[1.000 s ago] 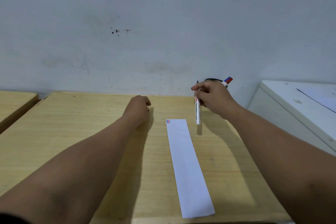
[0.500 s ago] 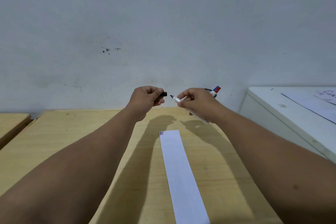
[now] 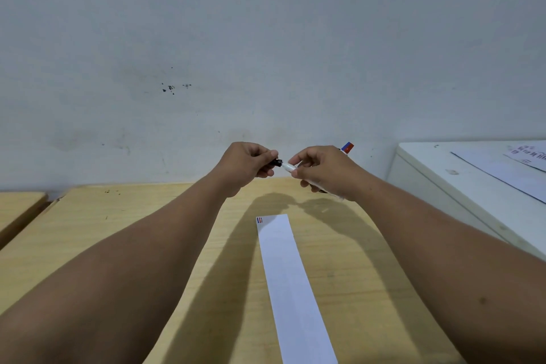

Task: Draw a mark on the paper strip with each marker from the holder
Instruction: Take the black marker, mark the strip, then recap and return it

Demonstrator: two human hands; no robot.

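Note:
Above the far end of the wooden table (image 3: 118, 230), my left hand (image 3: 246, 164) pinches a black cap (image 3: 277, 162). My right hand (image 3: 322, 171) grips a white marker (image 3: 289, 168) whose front end meets the cap, so its tip is hidden. A long white paper strip (image 3: 291, 281) lies on the table below my hands and runs toward me. Small red and blue marks (image 3: 259, 220) sit at its far left corner. Red and blue marker caps (image 3: 347, 147) poke up behind my right hand, which hides most of the holder.
A white cabinet (image 3: 472, 186) with sheets of paper (image 3: 508, 168) on top stands to the right of the table. A second wooden table (image 3: 17, 207) sits at the left edge. A grey wall rises right behind the table.
A second ago my right hand held the capped marker upright and my left fist rested on the table. Half a second ago cap and bare tip were apart; now they are together.

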